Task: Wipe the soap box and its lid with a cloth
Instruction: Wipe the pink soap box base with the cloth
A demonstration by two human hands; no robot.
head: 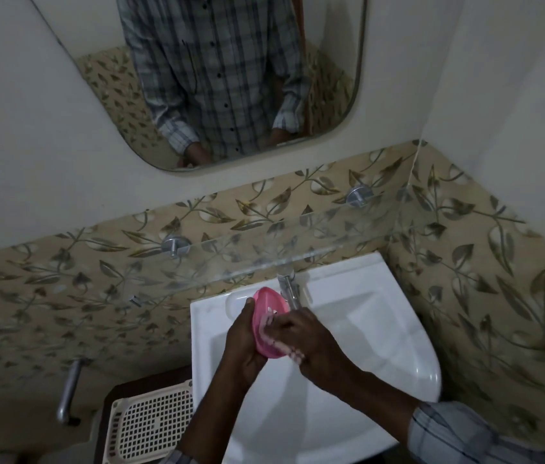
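Note:
A pink oval soap box piece [266, 308] is held on edge over the white sink [365, 329]. My left hand [246, 343] grips it from the left, thumb up along its rim. My right hand [311, 343] holds a pink-and-white checked cloth [279, 346] bunched against the piece's inner side. Whether this piece is the box or the lid I cannot tell. A pale oval shape [236, 304] lies on the sink's back left ledge, partly hidden behind the pink piece.
A chrome tap [289, 288] stands just behind the hands. A glass shelf [264, 249] juts out from the leaf-patterned wall above the sink. A cream perforated basket [152, 425] sits left of the sink, a metal handle [68, 390] further left. A mirror [231, 78] hangs above.

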